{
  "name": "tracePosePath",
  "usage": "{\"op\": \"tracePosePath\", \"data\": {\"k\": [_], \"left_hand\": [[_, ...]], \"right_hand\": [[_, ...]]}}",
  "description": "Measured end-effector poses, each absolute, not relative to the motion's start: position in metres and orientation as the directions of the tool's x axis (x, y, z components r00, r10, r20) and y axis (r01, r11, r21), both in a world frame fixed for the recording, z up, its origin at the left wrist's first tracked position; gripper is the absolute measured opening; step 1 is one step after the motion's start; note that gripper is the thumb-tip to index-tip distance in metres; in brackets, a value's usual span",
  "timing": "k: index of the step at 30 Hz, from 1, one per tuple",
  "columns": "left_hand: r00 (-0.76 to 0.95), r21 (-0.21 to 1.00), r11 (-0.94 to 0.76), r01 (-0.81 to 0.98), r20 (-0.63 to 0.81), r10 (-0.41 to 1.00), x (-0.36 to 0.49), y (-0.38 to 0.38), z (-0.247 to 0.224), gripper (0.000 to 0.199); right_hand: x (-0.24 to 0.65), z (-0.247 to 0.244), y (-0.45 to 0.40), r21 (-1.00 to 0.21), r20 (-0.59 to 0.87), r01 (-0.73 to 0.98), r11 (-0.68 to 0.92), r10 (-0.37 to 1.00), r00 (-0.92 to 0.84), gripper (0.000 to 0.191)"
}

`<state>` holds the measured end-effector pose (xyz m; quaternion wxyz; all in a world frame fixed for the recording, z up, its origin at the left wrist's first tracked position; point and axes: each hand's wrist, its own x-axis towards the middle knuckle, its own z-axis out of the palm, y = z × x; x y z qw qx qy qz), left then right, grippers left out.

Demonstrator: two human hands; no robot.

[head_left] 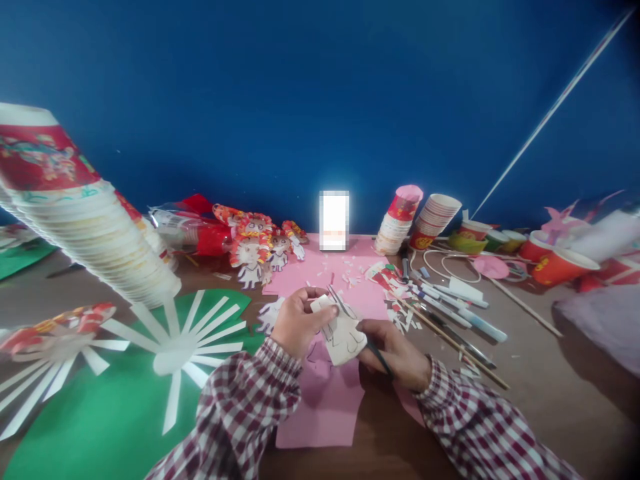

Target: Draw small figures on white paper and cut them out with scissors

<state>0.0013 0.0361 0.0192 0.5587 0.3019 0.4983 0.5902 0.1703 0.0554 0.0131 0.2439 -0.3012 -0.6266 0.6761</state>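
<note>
In the middle of the head view my left hand pinches a small white piece of paper with dark drawn outlines on it. My right hand grips a pair of scissors by its dark handles, and the blades point up and left against the paper's upper edge. Pink paper lies beneath both hands. Just behind my left hand, a white paper cutout rests on the table.
Tall paper cup stacks stand at left and back right. Several tiger-like cutouts are at back left. White strips fan out over green paper. Markers, a thin wooden stick and paper scraps lie at right.
</note>
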Motion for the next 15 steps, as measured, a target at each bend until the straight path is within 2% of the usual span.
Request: {"op": "tracePosePath", "data": {"k": [15], "left_hand": [[-0.185,0.884,0.144,-0.444,-0.248,0.951,0.0024,0.0354,0.0215,0.040]], "right_hand": [[0.1686,0.0178,0.0530,-0.997,-0.082,0.057,-0.059,0.718,-0.692,0.027]]}}
